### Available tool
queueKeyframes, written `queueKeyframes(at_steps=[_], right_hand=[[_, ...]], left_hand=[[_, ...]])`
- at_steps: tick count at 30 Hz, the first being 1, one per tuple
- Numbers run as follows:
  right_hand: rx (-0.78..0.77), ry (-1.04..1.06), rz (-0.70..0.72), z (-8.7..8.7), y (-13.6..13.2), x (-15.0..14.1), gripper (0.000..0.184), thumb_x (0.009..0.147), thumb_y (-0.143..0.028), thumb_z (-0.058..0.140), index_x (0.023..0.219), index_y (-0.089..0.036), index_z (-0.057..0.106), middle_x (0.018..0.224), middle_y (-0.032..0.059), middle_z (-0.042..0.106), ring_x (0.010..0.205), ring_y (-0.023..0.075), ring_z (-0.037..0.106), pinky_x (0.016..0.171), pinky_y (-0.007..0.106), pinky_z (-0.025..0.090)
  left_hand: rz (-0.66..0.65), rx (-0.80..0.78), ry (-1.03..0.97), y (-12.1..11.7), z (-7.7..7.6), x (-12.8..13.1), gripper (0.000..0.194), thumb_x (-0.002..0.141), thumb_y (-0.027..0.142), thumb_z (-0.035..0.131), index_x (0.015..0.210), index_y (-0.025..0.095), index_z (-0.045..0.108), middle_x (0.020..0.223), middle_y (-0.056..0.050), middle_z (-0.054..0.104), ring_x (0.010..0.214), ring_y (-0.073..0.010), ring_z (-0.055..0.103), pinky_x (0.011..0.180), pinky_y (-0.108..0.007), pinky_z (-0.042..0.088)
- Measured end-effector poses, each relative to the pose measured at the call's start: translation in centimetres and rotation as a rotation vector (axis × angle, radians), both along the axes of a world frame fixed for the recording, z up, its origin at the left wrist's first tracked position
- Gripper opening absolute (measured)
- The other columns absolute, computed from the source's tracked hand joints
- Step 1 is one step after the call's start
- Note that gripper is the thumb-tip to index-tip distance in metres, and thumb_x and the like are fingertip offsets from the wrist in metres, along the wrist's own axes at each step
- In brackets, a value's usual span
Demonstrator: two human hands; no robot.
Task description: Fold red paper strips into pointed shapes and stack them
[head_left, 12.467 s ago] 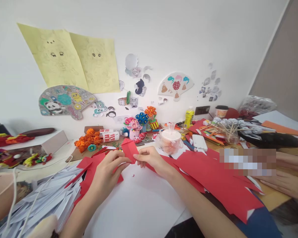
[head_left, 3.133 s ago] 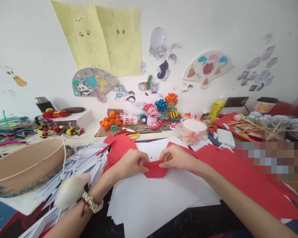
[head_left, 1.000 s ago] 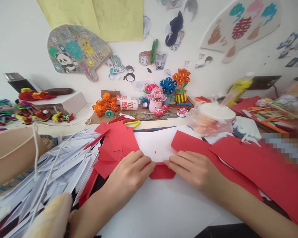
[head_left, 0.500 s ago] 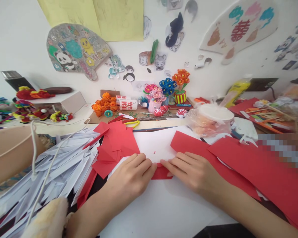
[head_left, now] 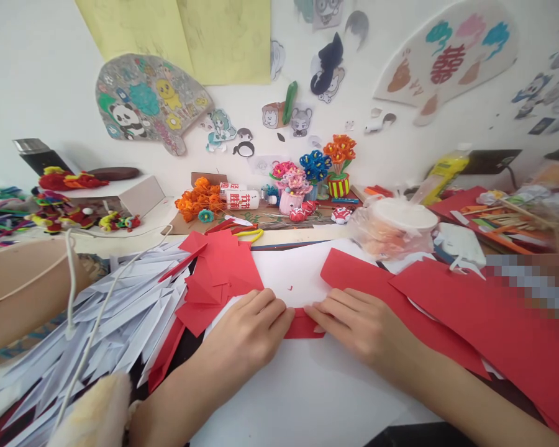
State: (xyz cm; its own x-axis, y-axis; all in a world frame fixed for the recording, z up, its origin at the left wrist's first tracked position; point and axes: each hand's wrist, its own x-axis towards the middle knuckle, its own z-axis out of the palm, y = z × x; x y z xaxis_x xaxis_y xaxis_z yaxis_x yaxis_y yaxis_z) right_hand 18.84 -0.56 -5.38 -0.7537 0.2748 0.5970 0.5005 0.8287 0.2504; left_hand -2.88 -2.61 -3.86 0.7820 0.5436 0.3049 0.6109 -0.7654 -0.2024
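A small folded piece of red paper [head_left: 304, 327] lies on the white sheet [head_left: 326, 385] in front of me. My left hand [head_left: 254, 326] is closed over its left end, with the fingers curled and pressed down along a fold. On the right end, my right hand [head_left: 354, 320] pinches the same paper, its fingertips at the upper edge. Both hands cover the paper's ends, so only its middle shows. Beyond them a tiny red scrap [head_left: 289, 288] rests on the white sheet.
Red paper pieces [head_left: 223, 267] and many folded white strips [head_left: 107, 316] lie to the left, with a white cord [head_left: 90, 335] across them. Long red sheets [head_left: 489, 329] spread to the right. A lidded tub in plastic [head_left: 403, 217] and pipe-cleaner flowers [head_left: 293, 180] stand at the back.
The whole view has shifted slightly. Both hands stay on the red paper in nearly the same place, with the right fingertips moved a little along its upper edge.
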Motion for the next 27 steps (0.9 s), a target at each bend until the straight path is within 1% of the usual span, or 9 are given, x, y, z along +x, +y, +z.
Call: queueKeyframes(at_steps=[6,12,16,21,24,27], right_hand=[[0.003,-0.010,-0.008,-0.07,0.03,-0.08,0.023,0.091,-0.006,0.046,0.081,-0.011,0.066,0.062,0.0030,0.058,0.061,0.0141,0.051,0.053,0.029,0.037],[0.012,0.010,-0.001,-0.38,0.12,-0.01,0.021,0.091,-0.005,0.048,0.084,-0.009,0.067,0.062,0.0030,0.058,0.061,0.0141,0.051,0.054,0.028,0.036],[0.017,0.016,-0.011,-0.41,0.13,0.00,0.023,0.091,-0.005,0.047,0.082,-0.010,0.068,0.062,0.0032,0.059,0.063,0.0144,0.051,0.056,0.029,0.036],[0.026,0.042,-0.018,-0.31,-0.06,0.06,0.026,0.091,-0.006,0.046,0.079,-0.012,0.069,0.065,0.0044,0.063,0.067,0.0162,0.053,0.059,0.030,0.037],[-0.004,0.040,-0.051,-0.38,-0.16,0.16,0.024,0.091,-0.008,0.048,0.082,-0.013,0.069,0.064,0.0038,0.063,0.065,0.0158,0.051,0.059,0.030,0.036],[-0.025,0.071,-0.070,-0.56,-0.21,0.30,0.021,0.091,-0.011,0.051,0.083,-0.014,0.070,0.063,0.0030,0.063,0.062,0.0147,0.050,0.059,0.030,0.034]], left_hand=[[0.010,0.018,-0.005,0.00,-0.45,-0.09,0.025,0.094,0.010,0.036,0.092,0.011,0.061,0.075,-0.005,0.058,0.068,-0.0171,0.046,0.057,-0.031,0.039],[-0.006,0.065,-0.005,-0.04,-0.27,-0.05,0.023,0.092,0.007,0.039,0.088,0.010,0.061,0.070,-0.003,0.056,0.066,-0.0166,0.046,0.055,-0.031,0.038],[-0.003,0.082,0.014,-0.12,-0.18,0.03,0.022,0.092,0.007,0.040,0.087,0.011,0.061,0.070,-0.003,0.057,0.066,-0.0168,0.047,0.056,-0.031,0.038],[0.023,0.070,0.009,-0.15,-0.11,0.00,0.019,0.091,0.008,0.043,0.090,0.011,0.062,0.069,-0.002,0.059,0.064,-0.0170,0.049,0.055,-0.031,0.035],[0.035,0.071,-0.014,-0.10,-0.14,-0.25,0.018,0.090,0.008,0.045,0.094,0.012,0.062,0.067,-0.001,0.060,0.064,-0.0176,0.052,0.057,-0.032,0.034],[0.058,0.071,-0.039,-0.04,-0.17,-0.59,0.018,0.091,0.008,0.045,0.096,0.013,0.061,0.061,0.001,0.059,0.059,-0.0168,0.051,0.058,-0.032,0.032]])
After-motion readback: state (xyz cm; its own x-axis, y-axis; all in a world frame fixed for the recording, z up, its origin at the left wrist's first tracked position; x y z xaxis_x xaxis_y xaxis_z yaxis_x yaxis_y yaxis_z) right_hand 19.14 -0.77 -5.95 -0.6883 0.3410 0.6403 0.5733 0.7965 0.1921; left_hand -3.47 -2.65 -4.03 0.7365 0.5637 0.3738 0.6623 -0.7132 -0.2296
